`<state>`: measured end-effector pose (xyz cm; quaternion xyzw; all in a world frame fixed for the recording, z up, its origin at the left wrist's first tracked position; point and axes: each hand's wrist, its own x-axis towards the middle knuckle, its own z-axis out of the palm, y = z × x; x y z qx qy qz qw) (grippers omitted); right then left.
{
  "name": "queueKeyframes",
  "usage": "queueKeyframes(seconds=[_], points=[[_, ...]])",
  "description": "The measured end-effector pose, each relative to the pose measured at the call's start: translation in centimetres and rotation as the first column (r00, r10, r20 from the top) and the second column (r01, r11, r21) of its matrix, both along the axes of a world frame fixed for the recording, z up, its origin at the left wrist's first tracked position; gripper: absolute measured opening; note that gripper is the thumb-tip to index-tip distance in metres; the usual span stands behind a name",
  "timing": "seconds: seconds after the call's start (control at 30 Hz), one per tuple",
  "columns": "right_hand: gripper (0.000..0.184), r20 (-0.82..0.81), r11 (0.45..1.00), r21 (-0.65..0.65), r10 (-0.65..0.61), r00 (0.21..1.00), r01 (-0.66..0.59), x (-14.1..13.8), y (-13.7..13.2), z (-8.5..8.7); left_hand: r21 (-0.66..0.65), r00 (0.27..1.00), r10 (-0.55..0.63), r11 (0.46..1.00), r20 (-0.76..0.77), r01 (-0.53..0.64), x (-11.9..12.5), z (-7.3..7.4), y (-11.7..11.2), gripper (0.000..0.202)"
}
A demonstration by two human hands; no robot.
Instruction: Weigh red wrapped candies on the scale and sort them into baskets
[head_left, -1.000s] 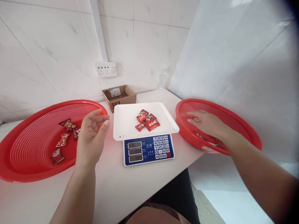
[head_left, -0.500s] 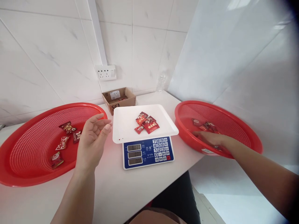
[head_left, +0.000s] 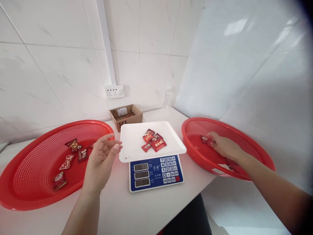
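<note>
Where the right hand (head_left: 226, 147) reaches: down inside the right red mesh basket (head_left: 215, 120), its wrist passing over the near rim.

Right fingers (head_left: 212, 137): slightly curled, tips touching a red candy packet (head_left: 206, 140); I cannot tell whether they grip it.

Left fingers (head_left: 107, 143): on the left hand (head_left: 100, 166), loosely half open and holding nothing, raised just beside the white scale platform (head_left: 133, 140) and near the left basket's rim.

Right basket: besides the touched packet, more red packets (head_left: 231, 164) lie low by the wrist, partly hidden; a white label (head_left: 217, 170) sits on the near rim.

Left basket (head_left: 73, 123): five scattered candy packets (head_left: 73, 145), the smallest partly behind the left hand.

Scale: a small heap of red candy packets (head_left: 154, 142) lies on the platform, which covers the top of the blue keypad panel (head_left: 156, 173).

Around: the scale stands on the white desk (head_left: 146, 209) between the baskets; behind it are a cardboard box (head_left: 126, 117), a wall socket (head_left: 114, 91) and a clear plastic bottle (head_left: 167, 99).

Long axis: the touched packet lies roughly level, running left to right and tipping slightly down rightward; the right fingers point up and left at it.
</note>
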<state>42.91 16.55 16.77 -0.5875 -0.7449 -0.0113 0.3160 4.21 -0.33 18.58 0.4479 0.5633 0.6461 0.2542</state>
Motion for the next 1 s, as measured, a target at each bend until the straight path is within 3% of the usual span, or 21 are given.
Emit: queueKeyframes(seconds=[0.17, 0.27, 0.43, 0.53, 0.6, 0.7, 0.87, 1.0], points=[[0.032, 0.001, 0.995, -0.103, 0.015, 1.000, -0.015, -3.1, -1.1, 3.3, -0.021, 1.000, -0.015, 1.000, 0.008, 0.015, 0.2, 0.0, 0.0, 0.038], [0.028, -0.106, 0.976, -0.124, 0.169, 0.980, -0.181, -7.1, -2.9, 4.1, -0.029, 1.000, -0.027, 0.999, 0.004, 0.027, 0.2, -0.1, 0.1, 0.039], [0.025, -0.086, 0.808, -0.133, 0.568, 0.819, -0.574, -13.5, -5.8, 1.8, -0.026, 0.999, -0.038, 0.999, 0.007, 0.038, 0.3, -0.3, 0.1, 0.040], [0.029, 0.029, 0.749, -0.133, 0.658, 0.753, -0.649, -16.3, -6.4, -0.5, -0.038, 0.998, -0.055, 0.998, 0.009, 0.055, 0.6, -0.4, 0.0, 0.039], [0.028, 0.110, 0.755, -0.125, 0.655, 0.748, -0.643, -17.7, -6.4, -1.6, -0.044, 0.998, -0.069, 0.997, 0.000, 0.069, 0.8, -0.4, 0.1, 0.038], [0.019, 0.120, 0.767, -0.095, 0.641, 0.758, -0.634, -18.8, -6.1, -2.6, -0.039, 0.997, -0.073, 0.997, -0.006, 0.073, 0.8, -0.4, 0.1, 0.037], [0.016, 0.094, 0.705, -0.018, 0.707, 0.701, -0.709, -18.3, -5.9, -3.1, -0.002, 0.998, -0.056, 0.998, -0.013, 0.056, 0.6, -0.4, 0.1, 0.032], [0.022, 0.033, 0.733, 0.062, 0.676, 0.736, -0.677, -16.6, -6.7, -2.5, 0.010, 0.999, -0.047, 0.999, -0.027, 0.048, 0.7, -0.3, 0.2, 0.031]])
